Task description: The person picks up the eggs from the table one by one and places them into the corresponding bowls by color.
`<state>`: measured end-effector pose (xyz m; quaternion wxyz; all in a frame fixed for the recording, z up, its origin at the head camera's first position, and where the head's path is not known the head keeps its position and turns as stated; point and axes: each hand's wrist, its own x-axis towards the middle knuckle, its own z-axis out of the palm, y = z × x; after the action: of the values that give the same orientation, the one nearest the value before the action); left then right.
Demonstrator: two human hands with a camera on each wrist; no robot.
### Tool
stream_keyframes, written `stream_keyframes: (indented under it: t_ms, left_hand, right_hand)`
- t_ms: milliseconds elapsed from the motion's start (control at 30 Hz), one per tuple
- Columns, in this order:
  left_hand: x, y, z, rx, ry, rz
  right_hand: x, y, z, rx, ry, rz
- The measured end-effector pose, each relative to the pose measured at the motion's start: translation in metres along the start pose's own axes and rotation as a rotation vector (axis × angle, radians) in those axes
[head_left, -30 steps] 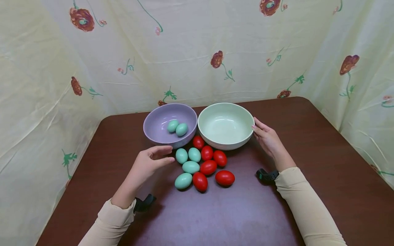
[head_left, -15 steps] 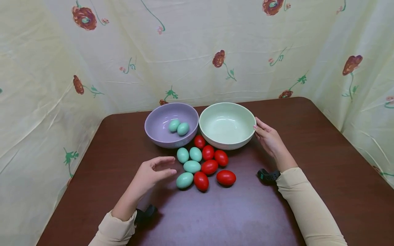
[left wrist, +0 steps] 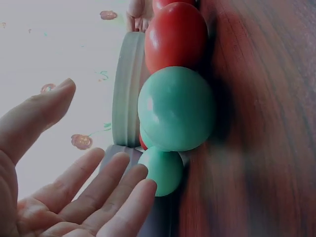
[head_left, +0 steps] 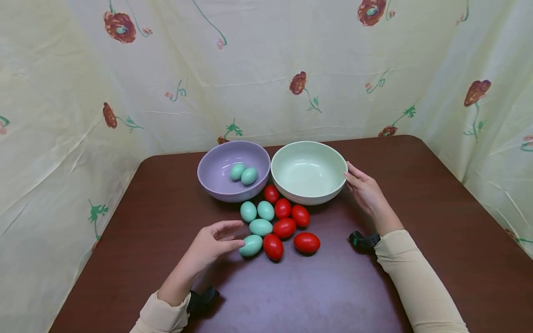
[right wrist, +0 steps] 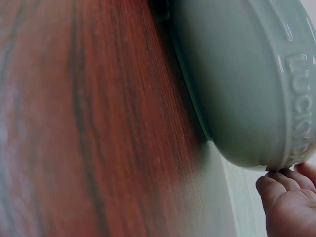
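Note:
My left hand (head_left: pixel 214 243) hovers left of the nearest mint-green egg (head_left: pixel 251 246), its thumb and fingers spread apart with nothing between them. In the left wrist view, the fingers (left wrist: pixel 123 197) are extended beside the green eggs and the thumb points up. My right hand (head_left: pixel 368 199) rests its fingertips against the outer right side of a pale green bowl (head_left: pixel 309 173); the right wrist view shows those fingers (right wrist: pixel 284 183) touching the bowl wall near raised lettering. Several green eggs and several red eggs (head_left: pixel 307 243) lie grouped on the table in front of the bowls.
A purple bowl (head_left: pixel 216 185) with two green eggs (head_left: pixel 249 175) inside stands left of the pale green bowl. Both stand toward the far edge of the dark brown table (head_left: pixel 333 296). A floral curtain (head_left: pixel 250 60) hangs behind and at the sides.
My left hand has moved down from beside the purple bowl toward the nearest green egg. The right hand stays at the pale green bowl. The head view has shifted slightly.

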<state>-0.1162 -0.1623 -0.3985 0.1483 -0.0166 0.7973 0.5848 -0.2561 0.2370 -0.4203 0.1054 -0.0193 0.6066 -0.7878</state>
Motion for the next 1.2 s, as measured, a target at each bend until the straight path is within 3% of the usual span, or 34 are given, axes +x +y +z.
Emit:
stream_keyframes:
  t_ms: [233,433,600,900,1200]
  left_hand:
    - [0.002,-0.003,0.002,0.015,-0.037,0.02]
    - [0.003,-0.01,0.002,0.033,-0.115,0.081]
    - [0.005,-0.012,0.003,0.038,-0.138,0.118]
    - [0.004,-0.012,0.004,0.028,-0.151,0.058]
    - [0.007,-0.016,0.009,0.089,-0.129,0.089]
  right_hand:
    - [-0.001,-0.001,0.0,-0.001,0.001,-0.008]
    - [-0.001,0.0,0.001,0.008,-0.011,-0.01]
    - [0.0,0.0,0.0,0.006,-0.006,-0.018]
    - [0.0,-0.001,0.0,-0.011,-0.014,-0.013]
    - [-0.001,0.0,0.0,-0.016,-0.019,-0.024]
